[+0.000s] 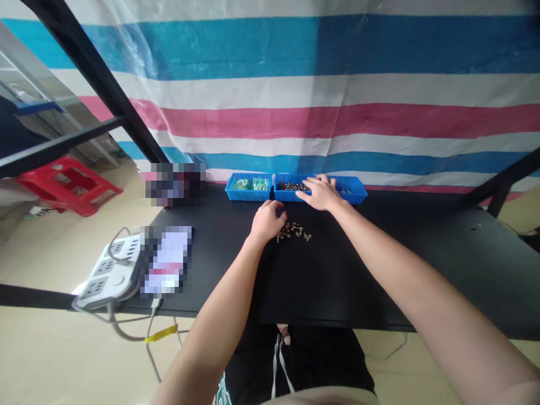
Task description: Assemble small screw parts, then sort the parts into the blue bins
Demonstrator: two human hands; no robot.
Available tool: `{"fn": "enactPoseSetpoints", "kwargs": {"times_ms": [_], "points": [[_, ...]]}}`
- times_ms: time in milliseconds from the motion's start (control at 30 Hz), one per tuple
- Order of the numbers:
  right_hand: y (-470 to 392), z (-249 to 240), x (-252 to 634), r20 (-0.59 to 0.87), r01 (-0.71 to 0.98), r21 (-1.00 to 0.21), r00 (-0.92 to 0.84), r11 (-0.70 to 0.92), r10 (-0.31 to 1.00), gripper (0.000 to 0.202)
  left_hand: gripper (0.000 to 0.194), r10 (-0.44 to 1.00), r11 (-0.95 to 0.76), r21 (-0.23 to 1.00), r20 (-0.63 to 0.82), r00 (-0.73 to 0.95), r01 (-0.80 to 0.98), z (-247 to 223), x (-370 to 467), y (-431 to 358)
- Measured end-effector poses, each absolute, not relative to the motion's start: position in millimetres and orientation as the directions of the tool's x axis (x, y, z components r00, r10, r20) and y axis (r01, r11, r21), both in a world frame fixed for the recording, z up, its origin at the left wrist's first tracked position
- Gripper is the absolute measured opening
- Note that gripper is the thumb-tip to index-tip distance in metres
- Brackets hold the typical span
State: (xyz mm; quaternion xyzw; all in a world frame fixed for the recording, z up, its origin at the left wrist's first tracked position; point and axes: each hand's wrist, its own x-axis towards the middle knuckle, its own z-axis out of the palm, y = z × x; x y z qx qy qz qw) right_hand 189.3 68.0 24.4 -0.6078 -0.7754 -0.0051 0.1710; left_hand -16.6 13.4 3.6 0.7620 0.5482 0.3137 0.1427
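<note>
My left hand [266,221] rests on the black table beside a small pile of brass-coloured screws [294,229]. Its fingers curve loosely, with thumb and forefinger apart and nothing visible between them. Over a long blue bin [289,196] reaches my right hand [321,193], fingers spread, partly covering the bin's middle. Dark metal screws [291,186] fill the bin's left part, and a few small silvery pieces [346,190] lie at its right end. My right fingertips are near the dark screws; whether they touch them I cannot tell.
Left of the long bin stands a smaller blue bin [248,196] with green and white pieces. A power strip [112,270] with cables and a blurred phone-like object [171,259] occupy the table's left end. A small metal piece [476,227] lies far right. Behind hangs a striped sheet [253,121].
</note>
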Motion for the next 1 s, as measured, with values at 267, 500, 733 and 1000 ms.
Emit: {"fn": "enactPoseSetpoints", "kwargs": {"times_ms": [267,500,733,1000], "points": [[16.4,16.1,172.8,0.545,0.848,-0.269,-0.256,0.456,0.798,0.031,0.025,0.924,-0.36,0.552,0.323,0.205,0.752,-0.2,-16.5,16.2],[-19.7,-5.8,158.9,0.331,0.783,-0.342,-0.416,0.519,0.847,0.057,0.028,0.919,-0.373,0.55,0.329,0.216,0.748,-2.9,-15.7,16.2],[-26.3,-13.4,154.8,0.163,0.787,-0.327,-0.498,0.523,0.852,0.063,0.026,0.92,-0.374,0.544,0.323,0.224,0.751,-5.4,-15.6,17.8],[-22.4,-17.0,154.5,0.272,0.764,-0.307,-0.501,0.568,0.821,0.038,0.028,0.916,-0.388,0.54,0.315,0.248,0.747,-6.9,-14.4,17.0]]}}
